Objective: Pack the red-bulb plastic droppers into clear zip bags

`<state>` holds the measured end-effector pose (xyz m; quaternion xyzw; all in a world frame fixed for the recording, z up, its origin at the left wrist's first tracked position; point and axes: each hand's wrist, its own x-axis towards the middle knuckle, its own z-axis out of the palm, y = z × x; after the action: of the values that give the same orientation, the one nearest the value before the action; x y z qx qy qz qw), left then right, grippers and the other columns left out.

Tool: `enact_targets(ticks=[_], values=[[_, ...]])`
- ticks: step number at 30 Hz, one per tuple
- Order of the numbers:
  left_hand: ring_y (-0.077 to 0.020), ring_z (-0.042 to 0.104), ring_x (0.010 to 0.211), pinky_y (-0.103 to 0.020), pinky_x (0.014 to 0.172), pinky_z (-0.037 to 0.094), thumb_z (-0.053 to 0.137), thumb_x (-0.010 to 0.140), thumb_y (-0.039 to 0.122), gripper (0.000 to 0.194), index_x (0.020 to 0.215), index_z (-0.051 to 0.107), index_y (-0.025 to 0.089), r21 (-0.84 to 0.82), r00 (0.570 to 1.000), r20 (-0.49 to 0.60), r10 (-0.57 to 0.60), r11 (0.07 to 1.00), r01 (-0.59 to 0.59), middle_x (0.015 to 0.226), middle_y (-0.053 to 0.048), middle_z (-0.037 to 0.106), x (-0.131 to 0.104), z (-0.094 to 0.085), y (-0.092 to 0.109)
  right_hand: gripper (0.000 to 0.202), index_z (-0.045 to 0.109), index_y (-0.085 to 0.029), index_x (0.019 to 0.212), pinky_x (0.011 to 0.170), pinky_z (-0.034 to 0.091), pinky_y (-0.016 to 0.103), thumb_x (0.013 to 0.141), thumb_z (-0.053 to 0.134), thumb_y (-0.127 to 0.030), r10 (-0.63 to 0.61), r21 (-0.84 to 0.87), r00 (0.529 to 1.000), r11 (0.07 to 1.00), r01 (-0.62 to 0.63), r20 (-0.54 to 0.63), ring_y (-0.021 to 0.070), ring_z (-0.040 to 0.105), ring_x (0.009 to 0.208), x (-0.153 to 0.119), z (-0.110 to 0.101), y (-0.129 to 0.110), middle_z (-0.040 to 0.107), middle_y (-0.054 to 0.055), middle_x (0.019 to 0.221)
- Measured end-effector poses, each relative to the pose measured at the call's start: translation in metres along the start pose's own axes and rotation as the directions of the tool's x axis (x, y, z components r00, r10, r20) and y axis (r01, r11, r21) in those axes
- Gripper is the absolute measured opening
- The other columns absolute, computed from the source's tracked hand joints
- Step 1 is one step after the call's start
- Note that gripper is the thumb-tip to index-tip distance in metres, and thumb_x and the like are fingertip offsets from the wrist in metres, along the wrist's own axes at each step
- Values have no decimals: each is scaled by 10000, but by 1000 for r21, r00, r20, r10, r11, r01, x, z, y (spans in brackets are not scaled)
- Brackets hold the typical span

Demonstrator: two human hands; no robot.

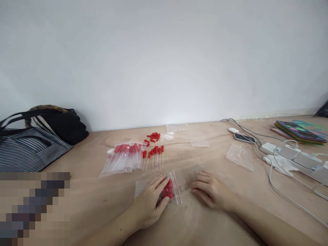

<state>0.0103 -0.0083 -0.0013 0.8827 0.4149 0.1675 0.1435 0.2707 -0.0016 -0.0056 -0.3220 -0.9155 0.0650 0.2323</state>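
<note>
My left hand (151,203) is closed around a clear zip bag of red rubber caps (168,189) lying on the table, its red-lined end pointing right. To the right of the bag, my right hand (208,189) rests on the table with its fingers curled around the end of a thin clear tube (186,191). Beyond my left hand lie several droppers with red caps (155,153), and to their left a clear bag of red-capped droppers (125,157). Loose red caps (153,136) sit farther back, beside a pile of clear tubes (167,137).
Flat clear bags (239,157) lie on the table (194,160). At the right are a small dark device (244,138), white cables, a power strip (304,160) and a colourful stack (301,131). A striped bag (33,147) stands at the left.
</note>
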Motion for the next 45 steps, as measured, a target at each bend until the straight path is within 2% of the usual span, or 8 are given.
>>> enact_targets(ticks=[5, 12, 20, 26, 32, 37, 42, 45], values=[[-251, 372, 1233, -434, 983, 370, 530, 775, 248, 628, 1356, 291, 225, -14, 996, 75, 49, 999, -48, 1380, -85, 361, -4, -6, -8, 205, 570, -178, 901, 645, 409, 276, 876, 366, -184, 47, 48, 998, 998, -45, -31, 163, 535, 713, -2, 2, -2, 603, 70, 766], [-250, 376, 1230, -426, 982, 372, 496, 801, 286, 581, 1348, 309, 221, 15, 996, 34, 87, 996, -88, 1376, -86, 367, -4, 5, -13, 200, 571, -181, 899, 669, 419, 276, 873, 373, -181, -19, 154, 999, 988, 14, 29, 151, 541, 730, -1, -3, -5, 613, 62, 795], [-257, 387, 1219, -443, 978, 375, 519, 796, 300, 602, 1352, 295, 245, 8, 995, 18, 93, 996, -94, 1369, -70, 382, -3, 7, -14, 166, 594, -200, 869, 657, 395, 276, 860, 431, -224, 19, 169, 1000, 985, -20, 2, 147, 557, 698, 7, -1, -11, 647, 33, 756], [-251, 396, 1213, -432, 981, 377, 510, 804, 308, 597, 1354, 287, 240, 35, 994, 6, 106, 994, -106, 1361, -77, 392, -3, 8, -14, 112, 603, -198, 844, 569, 391, 220, 820, 510, -257, 189, 261, 982, 947, -189, 27, 129, 572, 626, 26, 15, -21, 650, 11, 724], [-253, 412, 1200, -435, 971, 388, 500, 814, 309, 561, 1337, 323, 208, 55, 996, 21, 90, 994, -91, 1337, -89, 423, -3, 4, -10, 54, 610, -176, 775, 554, 405, 194, 748, 563, -186, 300, 517, 953, 811, -275, 36, 101, 527, 612, 28, 16, -24, 585, 2, 705], [-247, 416, 1197, -417, 977, 386, 496, 817, 313, 564, 1343, 308, 232, 48, 994, -12, 110, 993, -109, 1340, -73, 422, -3, 10, -16, 150, 604, -155, 829, 524, 400, 201, 733, 592, -270, 414, 780, 890, 486, -394, 192, 90, 519, 555, 25, 28, -18, 596, -5, 649], [-256, 422, 1190, -420, 978, 386, 495, 822, 322, 551, 1336, 327, 216, 54, 994, -5, 108, 993, -107, 1332, -81, 431, -2, 10, -15, 319, 561, -152, 705, 525, 400, 204, 546, 751, -354, 510, 868, 822, 256, -427, 254, 81, 523, 537, 39, 38, -19, 613, -17, 652], [-256, 430, 1183, -413, 977, 389, 499, 826, 331, 541, 1331, 335, 229, 43, 993, -19, 115, 993, -114, 1324, -73, 443, -2, 10, -15, 394, 489, -160, 635, 549, 420, 211, 466, 793, -346, 510, 896, 816, 174, -408, 272, 98, 563, 567, 48, 40, -22, 624, -19, 648]])
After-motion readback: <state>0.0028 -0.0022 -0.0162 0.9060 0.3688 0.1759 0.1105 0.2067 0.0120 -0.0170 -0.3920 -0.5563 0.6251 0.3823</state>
